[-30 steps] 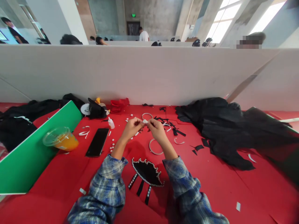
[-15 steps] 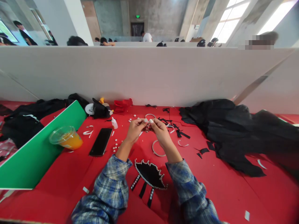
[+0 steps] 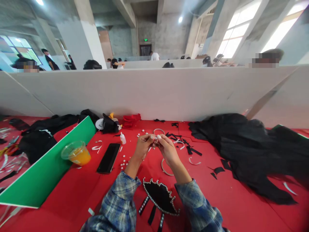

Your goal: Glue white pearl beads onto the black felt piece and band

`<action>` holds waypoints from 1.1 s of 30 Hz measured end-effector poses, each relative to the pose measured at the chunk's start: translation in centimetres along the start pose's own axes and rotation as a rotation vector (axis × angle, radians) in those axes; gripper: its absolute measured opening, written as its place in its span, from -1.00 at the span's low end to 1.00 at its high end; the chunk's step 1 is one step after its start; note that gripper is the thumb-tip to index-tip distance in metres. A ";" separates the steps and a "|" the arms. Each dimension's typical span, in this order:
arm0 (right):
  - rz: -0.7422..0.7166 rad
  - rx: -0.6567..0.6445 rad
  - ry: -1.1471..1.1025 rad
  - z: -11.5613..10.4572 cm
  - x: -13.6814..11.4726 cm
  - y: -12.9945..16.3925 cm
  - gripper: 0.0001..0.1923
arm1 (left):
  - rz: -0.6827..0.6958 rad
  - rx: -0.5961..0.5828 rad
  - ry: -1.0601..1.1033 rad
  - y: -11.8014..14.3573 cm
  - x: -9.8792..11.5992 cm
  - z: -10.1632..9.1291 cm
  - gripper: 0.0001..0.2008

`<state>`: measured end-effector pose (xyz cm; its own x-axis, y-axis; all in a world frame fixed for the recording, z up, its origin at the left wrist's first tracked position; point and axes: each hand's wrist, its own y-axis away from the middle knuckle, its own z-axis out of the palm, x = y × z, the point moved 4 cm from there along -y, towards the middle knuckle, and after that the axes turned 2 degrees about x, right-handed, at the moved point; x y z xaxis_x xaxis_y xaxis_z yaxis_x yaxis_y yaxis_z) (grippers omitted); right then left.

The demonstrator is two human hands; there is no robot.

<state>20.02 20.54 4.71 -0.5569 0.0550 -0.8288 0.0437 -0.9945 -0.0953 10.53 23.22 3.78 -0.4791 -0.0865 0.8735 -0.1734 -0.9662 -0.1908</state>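
My left hand and my right hand meet above the red table, thumbs and forefingers pinched close together. Something small and pale sits between the fingertips, too small to name. Below my wrists lies a black piece edged with silver beads, with black strips hanging from it, some of them beaded. A pale ring lies partly behind my right wrist, and another ring is just beyond my fingers. Loose white beads are scattered left of my left hand.
A black phone, a small white bottle and a cup of orange drink stand to the left, the cup by a green board. Black scraps and black cloth lie right. A pale partition rises behind.
The view has tipped upward, so the table and my hands sit lower in the picture. Both hands stay pinched together, with only slight finger movement.
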 end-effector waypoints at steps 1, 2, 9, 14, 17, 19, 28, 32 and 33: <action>0.002 -0.003 -0.014 0.1 0.1 0.0 -0.74 | -0.001 0.002 0.013 0.0 -0.1 0.0 -0.61; 0.004 -0.004 -0.026 0.1 0.2 0.0 -0.74 | -0.003 0.006 0.025 -0.1 -0.1 0.0 -0.61; -0.002 0.041 -0.063 -0.4 0.5 -0.3 -0.77 | -0.049 0.060 0.089 -0.2 -0.4 0.1 -0.60; -0.113 0.002 0.015 -0.2 -0.1 -0.1 -0.75 | -0.048 0.161 0.127 -0.5 0.1 -1.0 -0.61; -0.153 0.035 0.123 -0.5 -0.2 -0.2 -0.73 | -0.063 0.187 0.106 -0.5 0.4 -1.5 -0.62; -0.151 0.074 0.166 -1.0 -0.1 -0.4 -0.71 | -0.086 0.201 0.058 -0.6 0.5 -1.8 -0.61; -0.012 0.136 -0.003 -2.1 -0.1 -0.8 -0.71 | -0.020 0.250 -0.391 -1.3 1.2 -5.2 -0.64; 0.018 0.134 -0.014 -2.0 -0.1 -0.7 -0.72 | 0.017 0.206 -0.442 -1.1 2.2 -4.7 -0.68; 0.013 0.138 -0.001 -2.0 -0.2 -0.7 -0.72 | 0.028 0.177 -0.455 -1.0 2.5 -4.3 -0.69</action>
<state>21.72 21.41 3.84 -0.5575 0.0416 -0.8292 -0.0631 -0.9980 -0.0076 5.81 24.97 4.22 -0.0498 -0.1728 0.9837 0.0019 -0.9849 -0.1729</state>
